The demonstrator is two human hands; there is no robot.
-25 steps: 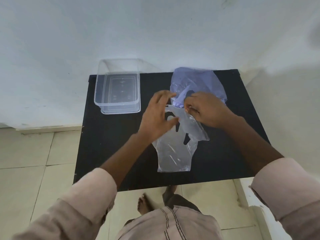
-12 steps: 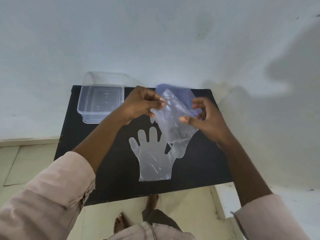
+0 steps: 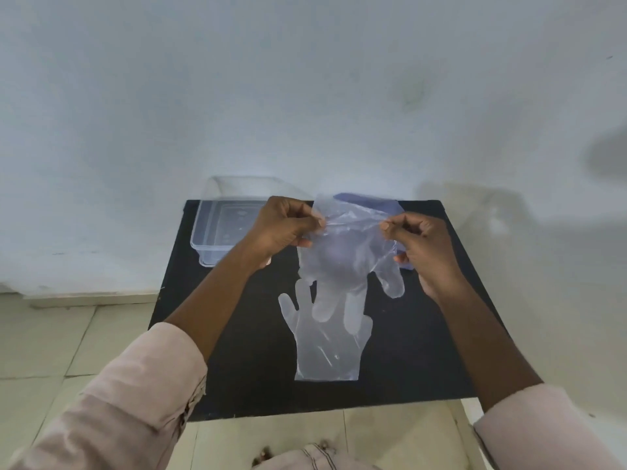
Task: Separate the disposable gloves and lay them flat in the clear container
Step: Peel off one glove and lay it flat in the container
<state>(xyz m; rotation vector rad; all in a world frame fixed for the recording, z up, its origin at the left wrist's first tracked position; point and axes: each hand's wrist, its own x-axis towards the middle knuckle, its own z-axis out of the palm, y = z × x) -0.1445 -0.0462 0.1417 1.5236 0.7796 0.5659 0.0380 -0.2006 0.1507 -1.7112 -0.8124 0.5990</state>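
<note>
A clear disposable glove (image 3: 349, 256) hangs in the air above the black table (image 3: 237, 334), fingers pointing down. My left hand (image 3: 285, 225) pinches its cuff at the left corner and my right hand (image 3: 420, 242) pinches the right corner. A second clear glove (image 3: 325, 347) lies flat on the table below, fingers pointing away from me. The clear container (image 3: 217, 228) stands at the table's back left corner, with nothing visible inside. A bluish plastic bag (image 3: 369, 201) lies behind the held glove, mostly hidden.
A white wall rises right behind the table. Tiled floor (image 3: 68, 334) lies to the left and front of the table. My feet show below the table's near edge.
The held glove has been lifted off the one on the table and spread out between both hands. The hands moved apart and the view tilted upward.
</note>
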